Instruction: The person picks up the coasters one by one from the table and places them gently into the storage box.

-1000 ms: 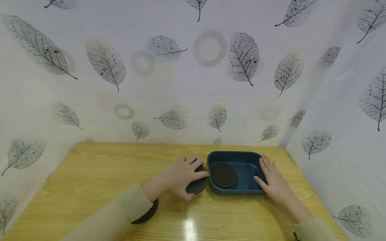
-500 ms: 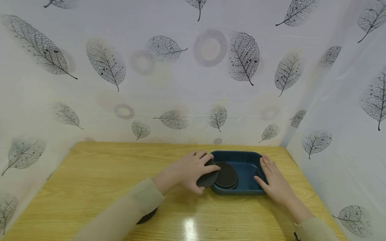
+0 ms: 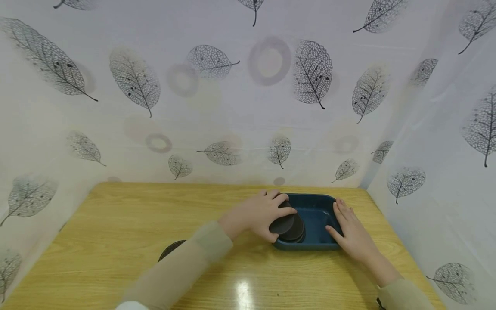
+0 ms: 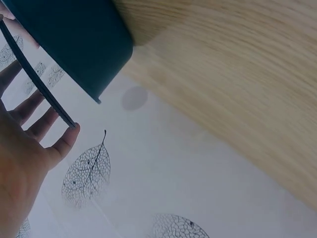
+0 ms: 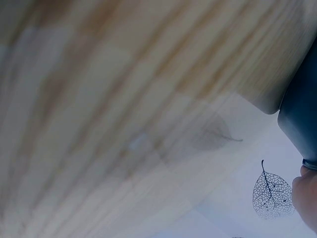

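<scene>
My left hand (image 3: pixel 267 217) grips a thin black round coaster (image 3: pixel 282 224) by its edges, over the left end of a dark blue rectangular box (image 3: pixel 310 247). In the left wrist view this coaster (image 4: pixel 39 82) is seen edge-on, fingers spread along it, beside the box's outer wall (image 4: pixel 79 44). Inside the box, more black coasters (image 3: pixel 298 229) lie stacked at the left, partly covered by the held one. My right hand (image 3: pixel 350 234) rests on the box's right rim with fingers fairly straight and thumb over the inside. Only a bit of it (image 5: pixel 307 193) shows in the right wrist view.
Another black round piece (image 3: pixel 170 249) with a textured face lies on the wooden table (image 3: pixel 128 215), partly hidden behind my left sleeve. White leaf-patterned sheeting (image 3: pixel 232 107) stands along the table's back and sides.
My left hand has carried the coaster rightward from beside the box to over its left end. The right hand has stayed on the rim.
</scene>
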### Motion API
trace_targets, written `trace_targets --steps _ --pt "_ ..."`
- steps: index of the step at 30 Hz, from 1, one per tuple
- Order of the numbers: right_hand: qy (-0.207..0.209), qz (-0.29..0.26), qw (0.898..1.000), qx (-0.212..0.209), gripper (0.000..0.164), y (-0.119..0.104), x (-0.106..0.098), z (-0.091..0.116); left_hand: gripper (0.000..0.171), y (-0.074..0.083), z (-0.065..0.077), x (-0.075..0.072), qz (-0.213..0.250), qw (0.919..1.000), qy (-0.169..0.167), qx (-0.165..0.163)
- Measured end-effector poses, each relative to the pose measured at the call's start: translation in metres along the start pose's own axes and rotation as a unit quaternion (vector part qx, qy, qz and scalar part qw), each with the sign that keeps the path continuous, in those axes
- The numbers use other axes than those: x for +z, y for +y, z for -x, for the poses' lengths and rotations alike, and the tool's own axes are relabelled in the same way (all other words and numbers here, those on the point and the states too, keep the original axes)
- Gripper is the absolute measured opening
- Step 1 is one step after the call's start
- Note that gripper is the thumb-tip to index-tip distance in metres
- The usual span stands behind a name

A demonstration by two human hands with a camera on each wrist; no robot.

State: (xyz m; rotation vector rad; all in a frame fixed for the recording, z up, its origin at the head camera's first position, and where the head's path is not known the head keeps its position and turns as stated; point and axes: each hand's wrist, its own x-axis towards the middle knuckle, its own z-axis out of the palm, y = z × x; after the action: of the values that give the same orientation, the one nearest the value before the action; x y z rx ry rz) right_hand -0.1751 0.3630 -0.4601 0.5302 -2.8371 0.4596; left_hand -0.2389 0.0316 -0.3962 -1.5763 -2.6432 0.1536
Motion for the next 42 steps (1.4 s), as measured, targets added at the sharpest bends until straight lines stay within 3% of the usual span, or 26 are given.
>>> trace_targets --steps 19,30,42 --pt "-0.004 -0.002 1.0 0.001 0.08 0.001 0.0 0.0 0.081 0.023 -0.047 0.012 -0.01 0.9991 -0.031 -0.029" --pt "-0.009 0.0 1.0 0.002 0.08 0.001 -0.002 -0.001 0.075 0.022 -0.053 0.028 -0.01 0.9962 -0.068 -0.054" --pt "-0.004 0.001 1.0 -0.001 0.08 0.001 -0.001 -0.001 0.07 0.024 -0.051 0.027 -0.027 0.9955 -0.078 -0.047"
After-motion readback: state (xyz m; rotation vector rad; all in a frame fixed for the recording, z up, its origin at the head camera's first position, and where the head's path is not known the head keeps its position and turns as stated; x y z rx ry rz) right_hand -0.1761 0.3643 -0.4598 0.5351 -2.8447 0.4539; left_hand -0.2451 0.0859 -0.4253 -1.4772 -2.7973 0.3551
